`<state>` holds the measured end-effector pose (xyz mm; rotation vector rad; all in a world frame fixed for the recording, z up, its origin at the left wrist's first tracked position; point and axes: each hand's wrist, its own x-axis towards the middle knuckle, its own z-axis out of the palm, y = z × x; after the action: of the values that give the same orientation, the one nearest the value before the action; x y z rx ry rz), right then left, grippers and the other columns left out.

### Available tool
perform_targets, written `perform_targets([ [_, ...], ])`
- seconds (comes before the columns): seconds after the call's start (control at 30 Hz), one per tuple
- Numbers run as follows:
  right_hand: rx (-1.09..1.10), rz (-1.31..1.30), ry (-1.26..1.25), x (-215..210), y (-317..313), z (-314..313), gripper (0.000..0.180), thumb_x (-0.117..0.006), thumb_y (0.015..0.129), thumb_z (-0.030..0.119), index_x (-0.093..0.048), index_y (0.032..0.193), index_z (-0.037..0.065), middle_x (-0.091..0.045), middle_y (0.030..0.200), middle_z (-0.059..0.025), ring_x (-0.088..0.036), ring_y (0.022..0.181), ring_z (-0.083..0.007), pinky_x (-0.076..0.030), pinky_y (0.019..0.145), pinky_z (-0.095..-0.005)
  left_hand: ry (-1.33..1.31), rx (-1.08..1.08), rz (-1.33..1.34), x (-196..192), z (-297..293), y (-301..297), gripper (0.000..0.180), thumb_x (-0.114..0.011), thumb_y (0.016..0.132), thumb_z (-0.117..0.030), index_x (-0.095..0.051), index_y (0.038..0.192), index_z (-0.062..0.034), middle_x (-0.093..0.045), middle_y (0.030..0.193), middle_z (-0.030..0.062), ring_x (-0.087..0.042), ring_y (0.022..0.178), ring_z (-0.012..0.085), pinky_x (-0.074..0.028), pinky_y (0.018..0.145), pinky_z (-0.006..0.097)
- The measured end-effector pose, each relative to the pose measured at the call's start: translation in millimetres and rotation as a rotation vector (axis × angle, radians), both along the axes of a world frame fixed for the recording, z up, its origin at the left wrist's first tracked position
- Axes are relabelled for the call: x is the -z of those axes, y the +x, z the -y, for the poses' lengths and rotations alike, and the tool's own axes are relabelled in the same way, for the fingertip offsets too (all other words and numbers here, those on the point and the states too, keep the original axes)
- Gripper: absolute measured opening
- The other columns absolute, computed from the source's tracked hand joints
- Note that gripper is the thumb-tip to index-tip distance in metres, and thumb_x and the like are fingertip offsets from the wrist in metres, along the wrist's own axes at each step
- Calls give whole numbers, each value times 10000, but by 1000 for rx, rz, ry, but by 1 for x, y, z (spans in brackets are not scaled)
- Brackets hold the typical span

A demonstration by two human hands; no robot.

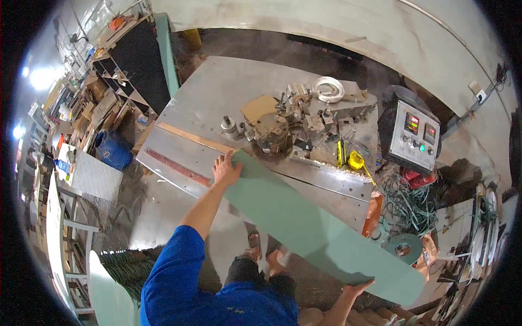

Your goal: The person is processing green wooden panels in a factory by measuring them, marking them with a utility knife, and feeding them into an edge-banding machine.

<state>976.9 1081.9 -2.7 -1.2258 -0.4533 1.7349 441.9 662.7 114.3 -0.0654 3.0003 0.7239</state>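
A long, flat pale green board (310, 217) slants across the front of a metal machine table (201, 98), its right end rounded. At its left end, my left hand (225, 169) grips the corner, fingers laid over the top beside a wooden strip (196, 137) on the table. My right hand (354, 289) holds the near long edge close to the rounded end, with part of the palm and fingers hidden beneath the board. The board's left part rests against the table edge, while its right part reaches out past the table.
Behind the board stand a round cutter head (269, 133), a yellow tape measure (355, 160) and a white metal ring (328, 89). A control box (414, 136) sits at right, above tangled green strips (410, 204) and a green roll (403, 250). Stacked green boards (111, 288) stand at lower left.
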Motion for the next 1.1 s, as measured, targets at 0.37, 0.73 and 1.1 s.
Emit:
perform_targets([
  [0.37, -31, 325, -34, -22, -38, -55, 810, -745, 857, 479, -419, 1484, 84, -457, 1472, -107, -467, 1305, -319, -501, 960, -497, -22, 162, -200, 36, 28, -29, 627, -671, 879, -330, -469, 1424, -95, -453, 1462, 160, -391, 1388, 372, -288, 1160, 560],
  [0.73, 425, 522, 142, -195, -195, 28, 943, -839, 793, 251, -265, 1534, 357, -345, 1542, -4, -476, 1282, -353, -526, 885, -645, -53, 118, -156, 21, 15, -17, 664, -667, 885, -335, -422, 1458, -108, -392, 1536, 116, -297, 1472, 314, -200, 1209, 580],
  [1.1, 306, 753, 161, -78, -103, -52, 1010, -802, 853, 304, -131, 1606, 280, -358, 1559, -135, -486, 1270, -379, -483, 1006, -585, -70, 145, -156, 23, 13, -27, 634, -611, 919, -361, -418, 1464, -100, -402, 1521, 141, -355, 1429, 324, -226, 1194, 550],
])
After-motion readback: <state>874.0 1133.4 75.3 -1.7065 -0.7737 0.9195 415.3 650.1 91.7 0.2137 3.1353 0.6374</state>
